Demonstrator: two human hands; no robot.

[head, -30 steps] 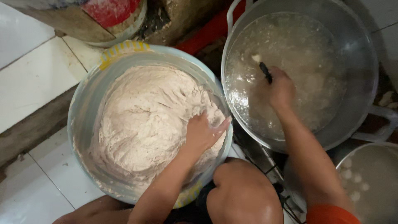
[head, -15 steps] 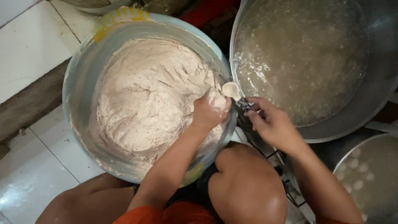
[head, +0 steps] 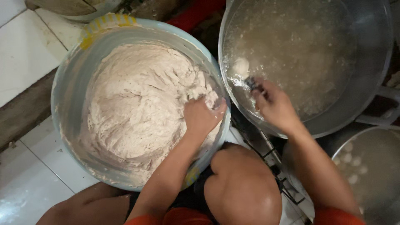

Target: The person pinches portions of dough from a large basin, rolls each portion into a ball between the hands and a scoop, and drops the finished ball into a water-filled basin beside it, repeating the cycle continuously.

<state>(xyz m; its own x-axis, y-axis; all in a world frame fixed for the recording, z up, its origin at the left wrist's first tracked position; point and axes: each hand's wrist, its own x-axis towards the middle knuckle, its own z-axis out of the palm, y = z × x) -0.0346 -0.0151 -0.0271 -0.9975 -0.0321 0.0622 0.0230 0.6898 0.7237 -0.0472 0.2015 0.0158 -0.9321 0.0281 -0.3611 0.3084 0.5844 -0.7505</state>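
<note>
Head view: left hand (head: pixel 202 116) curled into pale dough (head: pixel 137 104) at right edge of blue basin (head: pixel 66 83) — fingers dug in, gripping a clump. Right hand (head: pixel 273 104) closed around a dark-handled spoon (head: pixel 250 83), reaching over rim of big metal pot (head: pixel 366 75) of cloudy liquid; round dough ball (head: pixel 241 66) just off spoon tip, at the liquid's surface. Basin on white tiled floor (head: pixel 25 58). Versus half a second ago — hands no longer together at basin rim; left back in dough, right moved out over pot, ball gone from left hand.
</note>
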